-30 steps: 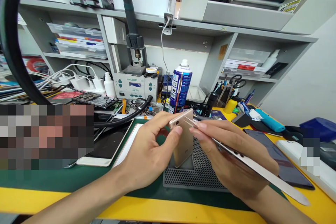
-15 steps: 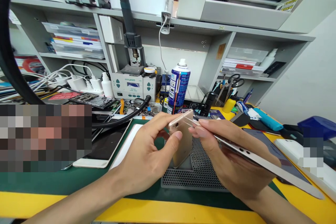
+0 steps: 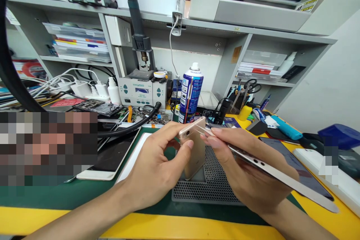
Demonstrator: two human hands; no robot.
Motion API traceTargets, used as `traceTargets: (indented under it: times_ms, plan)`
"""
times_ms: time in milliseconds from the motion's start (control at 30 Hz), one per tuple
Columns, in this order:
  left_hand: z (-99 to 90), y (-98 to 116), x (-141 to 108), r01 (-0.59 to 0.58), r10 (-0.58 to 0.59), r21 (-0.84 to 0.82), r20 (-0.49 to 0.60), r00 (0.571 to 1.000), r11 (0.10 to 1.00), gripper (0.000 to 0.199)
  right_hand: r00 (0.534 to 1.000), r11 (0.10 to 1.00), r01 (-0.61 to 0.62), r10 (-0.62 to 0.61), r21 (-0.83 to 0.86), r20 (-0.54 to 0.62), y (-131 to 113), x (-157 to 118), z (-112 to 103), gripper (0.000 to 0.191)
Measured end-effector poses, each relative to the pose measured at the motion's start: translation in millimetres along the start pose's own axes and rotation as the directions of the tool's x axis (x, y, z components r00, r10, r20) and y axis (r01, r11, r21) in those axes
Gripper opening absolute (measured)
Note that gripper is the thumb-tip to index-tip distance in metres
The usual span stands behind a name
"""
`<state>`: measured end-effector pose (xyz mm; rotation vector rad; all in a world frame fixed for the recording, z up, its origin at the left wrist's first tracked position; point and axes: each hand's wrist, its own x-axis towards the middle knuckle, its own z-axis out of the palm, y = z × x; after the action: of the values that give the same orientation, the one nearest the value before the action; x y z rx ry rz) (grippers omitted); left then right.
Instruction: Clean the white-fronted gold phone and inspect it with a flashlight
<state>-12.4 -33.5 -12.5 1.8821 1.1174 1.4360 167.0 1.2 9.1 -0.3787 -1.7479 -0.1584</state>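
In the last second little has shifted: the gold smartphone (image 3: 196, 153) is still upright over the honeycomb mat (image 3: 209, 193), your left hand (image 3: 159, 163) pinching its top from eight o'clock. Your right hand (image 3: 250, 182), at its four o'clock, stays clamped on the tweezers (image 3: 306, 190), parted tips at its upper back, contact unclear, so the work seems held there.

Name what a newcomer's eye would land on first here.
Front and centre, the left hand holds a slim gold phone roughly upright over a dark grey honeycomb-patterned mat. Just right of it, the right hand grips long silver metal tweezers, angled toward the phone's upper end. Behind rises a white-capped blue spray can, right of a boxy grey station.
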Motion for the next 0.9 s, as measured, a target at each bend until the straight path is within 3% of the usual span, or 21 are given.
traceTargets:
  times_ms: [367,633,900]
  plan:
    - [-1.0,-0.1,0.5,0.031,-0.030,0.014,-0.027,0.999,0.999,0.026,0.997,0.997,-0.070,0.069,-0.015,-0.043,-0.3,-2.5,-1.7,0.030]
    - [-0.1,-0.7,-1.1,0.013,-0.013,0.001,-0.023,1.000,1.000,0.033,1.000,1.000,-0.019,0.019,-0.010,0.004,-0.1,0.2,-0.7,0.026]
    - [-0.2,-0.4,0.8,-0.001,0.001,0.007,-0.005,1.000,1.000,0.017,1.000,0.998,-0.011,0.012,-0.065,0.017,1.1,-2.0,-0.4,0.022]
